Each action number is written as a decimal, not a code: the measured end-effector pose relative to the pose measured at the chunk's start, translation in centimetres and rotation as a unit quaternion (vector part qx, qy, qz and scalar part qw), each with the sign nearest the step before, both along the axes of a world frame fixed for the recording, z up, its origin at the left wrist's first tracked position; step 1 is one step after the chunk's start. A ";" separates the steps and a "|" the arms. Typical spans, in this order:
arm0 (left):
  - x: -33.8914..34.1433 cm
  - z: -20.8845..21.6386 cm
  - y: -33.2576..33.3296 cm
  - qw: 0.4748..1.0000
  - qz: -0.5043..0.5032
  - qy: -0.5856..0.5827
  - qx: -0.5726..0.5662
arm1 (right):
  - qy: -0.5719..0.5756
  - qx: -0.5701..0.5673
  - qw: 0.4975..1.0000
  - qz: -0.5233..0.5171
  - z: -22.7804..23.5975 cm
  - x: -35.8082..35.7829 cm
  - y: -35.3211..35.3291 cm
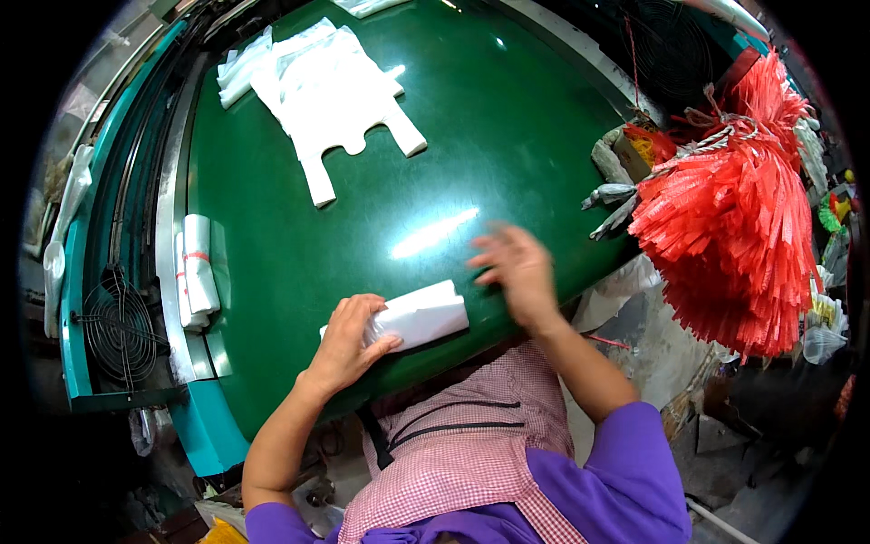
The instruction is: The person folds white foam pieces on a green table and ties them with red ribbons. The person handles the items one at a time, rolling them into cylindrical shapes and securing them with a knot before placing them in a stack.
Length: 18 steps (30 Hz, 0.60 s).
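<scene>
A folded white plastic bag bundle (419, 317) lies on the green table near its front edge. My left hand (352, 337) is closed over the bundle's left end, thumb along the near side and fingers across the top. To the right of the bundle, my right hand (518, 272) is raised over the green surface, apart from the bundle. Its fingers are spread and slightly smeared by motion, and nothing shows in them. Farther off, a stack of white vest-shaped plastic bags (331, 91) lies flat with its handles toward me.
Folded white bundles with red ties (198, 272) rest at the table's left edge. A large bunch of red plastic strips (734, 227) hangs at the right, beside the table's edge. Along the left runs a teal machine frame (213, 426) with a round wire guard (120, 317).
</scene>
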<state>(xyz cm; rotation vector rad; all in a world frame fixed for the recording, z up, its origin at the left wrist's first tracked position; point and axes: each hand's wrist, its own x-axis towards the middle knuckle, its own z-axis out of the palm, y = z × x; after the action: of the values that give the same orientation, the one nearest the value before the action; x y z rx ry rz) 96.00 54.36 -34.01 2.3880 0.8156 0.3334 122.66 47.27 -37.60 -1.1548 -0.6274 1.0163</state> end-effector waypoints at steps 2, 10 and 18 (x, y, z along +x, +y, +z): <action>0.4 0.9 0.3 0.998 -0.004 0.027 -0.063 | 0.116 0.083 0.976 -0.166 -0.7 4.9 -2.3; -1.8 1.0 -1.9 0.977 0.042 -0.054 -0.203 | 0.028 0.050 0.965 -0.255 -1.0 4.9 1.1; -4.7 0.9 -3.1 0.779 0.099 -0.203 -0.585 | -0.062 -0.154 0.890 0.424 0.7 -8.1 -2.9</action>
<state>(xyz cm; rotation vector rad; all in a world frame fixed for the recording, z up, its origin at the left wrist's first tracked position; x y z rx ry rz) 91.29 51.24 -33.15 1.0098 0.7299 0.2765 114.54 44.40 -36.92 -1.2420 -1.1557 1.8436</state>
